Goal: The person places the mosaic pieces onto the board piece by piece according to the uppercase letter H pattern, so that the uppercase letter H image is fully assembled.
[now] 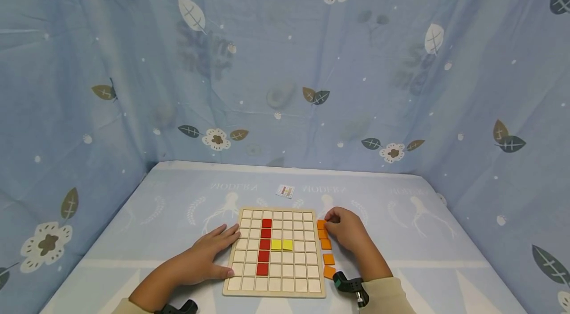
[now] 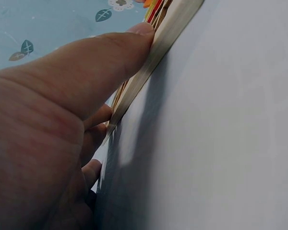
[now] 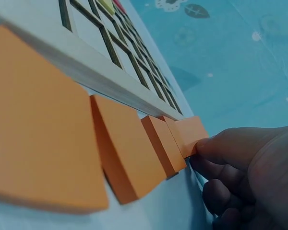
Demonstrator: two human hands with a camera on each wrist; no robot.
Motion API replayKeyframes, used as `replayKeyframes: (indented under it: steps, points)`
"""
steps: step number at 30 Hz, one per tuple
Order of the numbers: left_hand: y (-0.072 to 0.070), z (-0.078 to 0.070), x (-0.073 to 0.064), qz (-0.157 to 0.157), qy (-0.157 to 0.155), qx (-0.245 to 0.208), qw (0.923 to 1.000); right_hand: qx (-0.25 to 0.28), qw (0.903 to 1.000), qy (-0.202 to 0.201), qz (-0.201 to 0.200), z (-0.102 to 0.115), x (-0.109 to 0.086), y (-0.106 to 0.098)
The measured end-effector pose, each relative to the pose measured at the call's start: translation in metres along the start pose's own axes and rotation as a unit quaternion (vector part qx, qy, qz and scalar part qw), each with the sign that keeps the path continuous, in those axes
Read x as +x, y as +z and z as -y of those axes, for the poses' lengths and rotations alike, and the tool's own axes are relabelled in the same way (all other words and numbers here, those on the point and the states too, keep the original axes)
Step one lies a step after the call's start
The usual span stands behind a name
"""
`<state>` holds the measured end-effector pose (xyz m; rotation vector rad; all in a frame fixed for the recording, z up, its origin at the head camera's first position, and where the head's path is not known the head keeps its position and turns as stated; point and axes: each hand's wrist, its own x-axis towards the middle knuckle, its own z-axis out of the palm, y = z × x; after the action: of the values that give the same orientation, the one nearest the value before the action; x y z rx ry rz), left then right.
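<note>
A wooden grid board lies on the table with a column of several red tiles and two yellow tiles in its cells. My left hand rests with spread fingers along the board's left edge; in the left wrist view the thumb touches the rim. Beyond the board's right edge runs a row of several orange tiles. At the far end of that row my right hand pinches the last orange tile between thumb and fingertip. Its other fingers are curled beneath, partly in shadow.
A small printed card with a coloured grid pattern lies behind the board. The pale patterned table meets a blue flowered curtain at the back and sides. Each wrist wears a black camera strap.
</note>
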<state>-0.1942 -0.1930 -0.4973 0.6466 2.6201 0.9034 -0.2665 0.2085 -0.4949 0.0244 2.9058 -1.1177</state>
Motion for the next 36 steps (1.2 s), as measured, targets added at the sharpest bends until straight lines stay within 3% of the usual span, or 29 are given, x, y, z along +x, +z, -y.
replayKeyframes:
  steps: [11,16,21,27,36]
  points:
    - [0.000,0.000,0.001,0.002,-0.006,0.001,1.0000,0.034,0.9993,0.006,-0.017,0.002,-0.002,-0.002]
    - [0.000,0.001,0.001,0.003,-0.003,-0.001,1.0000,0.073,0.9970,-0.013,-0.024,0.017,-0.008,-0.001]
    - [0.000,0.002,0.001,0.001,-0.003,0.000,1.0000,0.113,0.9934,-0.018,0.004,0.038,-0.011,0.006]
    - [0.000,0.002,0.001,-0.003,-0.008,0.003,1.0000,0.116,0.9927,-0.014,0.027,0.049,-0.011,0.022]
    - [-0.001,0.000,0.000,0.001,-0.002,0.004,1.0000,0.106,0.9941,0.009,0.022,0.050,-0.010,0.035]
